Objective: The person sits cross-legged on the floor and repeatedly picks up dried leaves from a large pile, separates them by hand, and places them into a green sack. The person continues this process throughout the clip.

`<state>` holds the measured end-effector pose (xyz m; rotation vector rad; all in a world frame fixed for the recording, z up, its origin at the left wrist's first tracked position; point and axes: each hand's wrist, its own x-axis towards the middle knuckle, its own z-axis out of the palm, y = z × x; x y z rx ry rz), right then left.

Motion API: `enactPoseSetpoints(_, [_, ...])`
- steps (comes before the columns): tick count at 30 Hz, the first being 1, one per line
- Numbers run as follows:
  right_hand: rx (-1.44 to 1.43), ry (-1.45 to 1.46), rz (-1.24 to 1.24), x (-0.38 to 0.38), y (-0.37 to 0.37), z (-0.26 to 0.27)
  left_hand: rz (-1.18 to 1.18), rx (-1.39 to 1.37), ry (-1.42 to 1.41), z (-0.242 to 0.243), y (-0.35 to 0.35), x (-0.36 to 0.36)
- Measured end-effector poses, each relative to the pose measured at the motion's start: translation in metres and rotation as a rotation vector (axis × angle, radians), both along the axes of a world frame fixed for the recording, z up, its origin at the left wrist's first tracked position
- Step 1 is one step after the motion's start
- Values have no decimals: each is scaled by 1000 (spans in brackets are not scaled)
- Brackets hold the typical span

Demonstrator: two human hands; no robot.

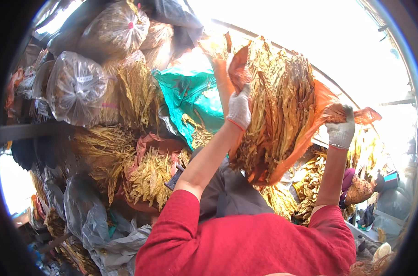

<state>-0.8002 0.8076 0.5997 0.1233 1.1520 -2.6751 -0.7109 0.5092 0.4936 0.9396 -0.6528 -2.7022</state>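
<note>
Both hands wear pale knit gloves. My left hand (239, 108) is closed on a gathered end of an orange plastic sheet (291, 162). Further right, my right hand (340, 129) grips another bunched edge of the same sheet, whose end sticks out past the fist. Between the hands, a large bundle of dried yellow-brown leaves (278, 107), which look like tobacco, lies against the sheet, its leaves running lengthwise. The sheet shows along the right side and lower end of the bundle; the part behind the leaves is hidden.
A green plastic sheet (191, 93) lies left of the bundle. Bagged leaf bundles in clear plastic (76, 88) are piled at the upper left. Loose leaves (150, 176) and grey plastic (91, 220) lie at the lower left. More leaves (309, 186) are below the bundle; a person's purple sleeve (347, 179) shows at the right.
</note>
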Motion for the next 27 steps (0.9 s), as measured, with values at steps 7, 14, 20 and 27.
enactPoseSetpoints(7, [-9, -171, -204, -32, -44, -91, 1, -291, -185, -93, -51, -72])
enactPoseSetpoints(14, [146, -367, -335, -27, -82, -218, 4, -348, -302, -282, -120, -89])
enactPoseSetpoints(20, [-349, -371, -255, 22, -81, -327, -178, -402, -456, -315, -145, -77])
enactPoseSetpoints(27, [-31, -296, -428, 13, -83, -409, 74, -596, -434, -362, -150, -89])
